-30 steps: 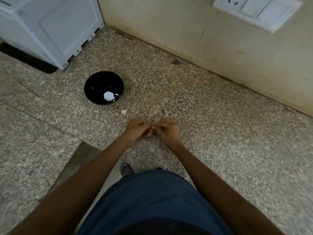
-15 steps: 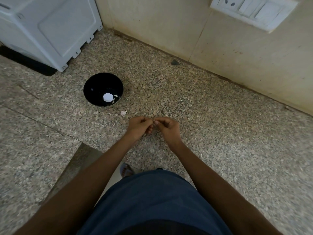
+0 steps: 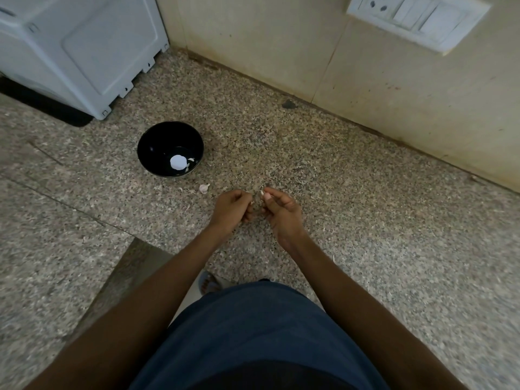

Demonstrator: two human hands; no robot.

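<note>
My left hand [image 3: 232,211] and my right hand [image 3: 281,213] hover close together over the speckled stone counter [image 3: 351,220], a small gap between their fingertips. The right thumb and forefinger pinch a small pale garlic clove [image 3: 266,194]. The left fingers are curled, and a tiny white scrap of garlic peel [image 3: 251,203] shows at their tips. To the left lies a loose unpeeled garlic clove [image 3: 204,188]. Behind it stands a black bowl [image 3: 157,142] holding a white peeled clove [image 3: 177,162] and a bit of skin.
A white appliance [image 3: 84,52] stands at the back left on a dark mat. The beige wall [image 3: 281,38] carries a white switch plate [image 3: 419,18]. Scraps of peel dot the counter. Below the counter edge a foot in a sandal [image 3: 209,282] shows.
The hands, pressed together a second ago, have pulled slightly apart, and a gap now shows between the fingertips. The view has shifted a little.
</note>
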